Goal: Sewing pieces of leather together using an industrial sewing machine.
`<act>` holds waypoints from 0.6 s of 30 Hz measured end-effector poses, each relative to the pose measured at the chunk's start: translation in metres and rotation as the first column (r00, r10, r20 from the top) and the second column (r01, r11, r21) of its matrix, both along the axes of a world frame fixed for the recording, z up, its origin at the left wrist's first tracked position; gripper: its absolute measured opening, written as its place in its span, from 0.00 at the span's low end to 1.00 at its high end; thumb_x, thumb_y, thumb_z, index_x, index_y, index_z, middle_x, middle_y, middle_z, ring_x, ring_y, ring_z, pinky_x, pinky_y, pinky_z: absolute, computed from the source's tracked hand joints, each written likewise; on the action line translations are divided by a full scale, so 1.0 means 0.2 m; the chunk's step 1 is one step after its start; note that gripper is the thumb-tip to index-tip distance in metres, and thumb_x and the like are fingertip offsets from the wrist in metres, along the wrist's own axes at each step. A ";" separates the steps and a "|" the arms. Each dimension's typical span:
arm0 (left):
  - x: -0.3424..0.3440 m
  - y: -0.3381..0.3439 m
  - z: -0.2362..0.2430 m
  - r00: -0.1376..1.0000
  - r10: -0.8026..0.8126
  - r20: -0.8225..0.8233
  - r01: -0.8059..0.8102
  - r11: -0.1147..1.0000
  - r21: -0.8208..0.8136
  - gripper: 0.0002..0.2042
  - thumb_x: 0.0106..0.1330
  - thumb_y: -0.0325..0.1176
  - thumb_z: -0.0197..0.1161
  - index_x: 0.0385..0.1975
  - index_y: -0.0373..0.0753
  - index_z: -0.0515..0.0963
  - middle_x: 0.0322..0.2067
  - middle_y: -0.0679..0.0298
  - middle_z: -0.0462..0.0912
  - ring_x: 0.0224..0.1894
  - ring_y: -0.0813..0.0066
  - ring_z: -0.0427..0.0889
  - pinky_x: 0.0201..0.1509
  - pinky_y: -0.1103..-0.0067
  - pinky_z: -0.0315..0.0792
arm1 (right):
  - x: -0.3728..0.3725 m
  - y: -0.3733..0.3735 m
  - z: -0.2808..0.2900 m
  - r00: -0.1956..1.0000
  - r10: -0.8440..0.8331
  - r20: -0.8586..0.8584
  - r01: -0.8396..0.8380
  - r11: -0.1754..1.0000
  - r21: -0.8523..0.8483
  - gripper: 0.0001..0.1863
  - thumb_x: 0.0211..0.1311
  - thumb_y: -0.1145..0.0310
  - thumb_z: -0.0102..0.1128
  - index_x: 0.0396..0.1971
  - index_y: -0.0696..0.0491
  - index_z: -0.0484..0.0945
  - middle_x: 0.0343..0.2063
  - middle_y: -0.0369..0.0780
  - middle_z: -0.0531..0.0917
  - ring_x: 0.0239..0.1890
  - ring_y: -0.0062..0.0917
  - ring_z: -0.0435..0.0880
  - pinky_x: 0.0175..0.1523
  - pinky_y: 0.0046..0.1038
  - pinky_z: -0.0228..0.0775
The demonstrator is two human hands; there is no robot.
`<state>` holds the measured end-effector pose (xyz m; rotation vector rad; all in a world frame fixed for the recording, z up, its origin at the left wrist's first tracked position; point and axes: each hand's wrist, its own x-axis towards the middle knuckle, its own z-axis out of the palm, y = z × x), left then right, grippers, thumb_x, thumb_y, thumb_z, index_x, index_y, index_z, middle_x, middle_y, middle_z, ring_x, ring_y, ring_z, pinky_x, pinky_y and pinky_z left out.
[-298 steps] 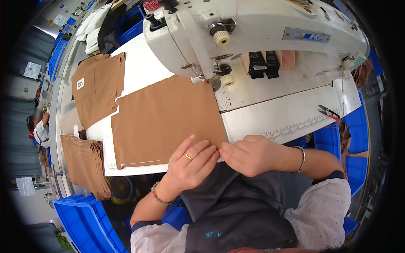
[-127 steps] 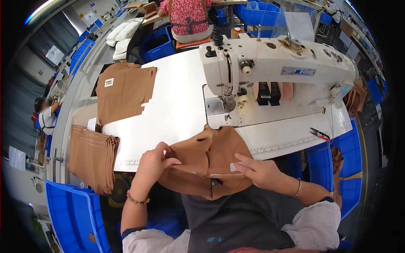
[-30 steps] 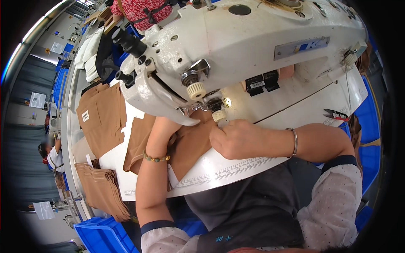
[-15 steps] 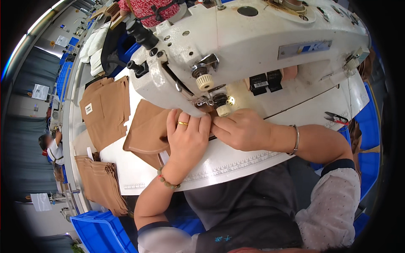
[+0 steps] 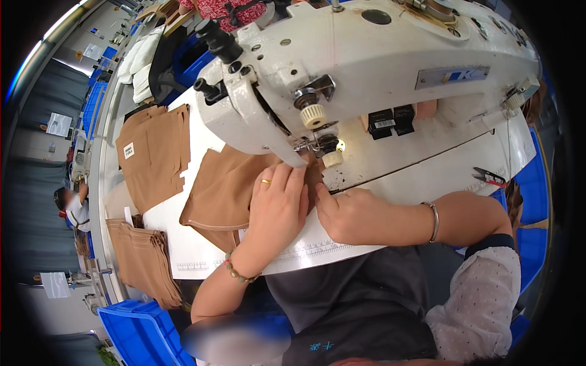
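Note:
A brown fabric piece (image 5: 223, 183) lies on the white table under the needle area of a white sewing machine (image 5: 372, 67). My left hand (image 5: 278, 204) rests on the fabric just in front of the presser foot, its fingers stretched out and pressing down. At the fabric's right edge, my right hand (image 5: 354, 216) has thumb and forefinger closed in a pinch, the other fingers curled under. The small bit of cloth between those fingertips is mostly hidden. The needle and foot are partly behind the machine's white guard.
Stacks of cut brown pieces (image 5: 152, 152) and folded brown pieces (image 5: 143, 259) lie on the left. Thread snips (image 5: 488, 177) are at the right, black labels (image 5: 390, 122) behind the needle. A blue crate (image 5: 143, 329) stands lower left. A co-worker (image 5: 76, 204) sits far left.
My right hand has drawn back from the needle toward me, showing more of the fabric's right edge. My left hand has slid slightly to the right, and the whole view has shifted a little.

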<state>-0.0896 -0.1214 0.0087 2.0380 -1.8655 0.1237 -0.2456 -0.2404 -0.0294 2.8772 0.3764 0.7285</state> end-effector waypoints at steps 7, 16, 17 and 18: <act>0.01 0.03 -0.07 0.995 -0.081 0.060 0.084 0.995 -0.062 0.18 0.56 0.22 0.65 0.49 0.35 0.82 0.46 0.61 0.81 0.42 0.61 0.78 0.47 0.71 0.75 | 0.01 0.02 -0.03 0.996 -0.018 0.092 0.012 0.998 0.065 0.12 0.43 0.69 0.62 0.20 0.65 0.81 0.33 0.65 0.84 0.12 0.22 0.77 0.16 0.24 0.70; 0.11 -0.07 -0.13 0.999 -0.041 0.031 0.044 0.994 -0.096 0.16 0.56 0.23 0.66 0.45 0.34 0.83 0.42 0.61 0.81 0.42 0.60 0.79 0.48 0.69 0.75 | 0.07 -0.06 -0.06 0.994 -0.107 0.028 0.106 0.993 0.057 0.15 0.51 0.70 0.61 0.36 0.65 0.84 0.40 0.57 0.86 0.15 0.20 0.78 0.19 0.22 0.68; 0.12 -0.08 -0.13 0.998 -0.049 0.028 0.052 0.991 -0.125 0.16 0.57 0.22 0.65 0.47 0.35 0.83 0.42 0.60 0.82 0.40 0.60 0.80 0.45 0.71 0.75 | 0.09 -0.07 -0.06 0.993 -0.114 0.018 0.113 0.992 0.062 0.15 0.51 0.70 0.61 0.36 0.65 0.84 0.40 0.56 0.86 0.15 0.21 0.78 0.19 0.22 0.68; 0.13 -0.09 -0.12 0.998 -0.053 0.029 0.056 0.990 -0.126 0.16 0.57 0.22 0.65 0.47 0.35 0.83 0.42 0.60 0.82 0.40 0.60 0.80 0.45 0.71 0.75 | 0.10 -0.08 -0.08 0.993 -0.118 0.019 0.116 0.991 0.061 0.15 0.51 0.70 0.61 0.36 0.65 0.84 0.40 0.56 0.86 0.15 0.21 0.78 0.19 0.22 0.68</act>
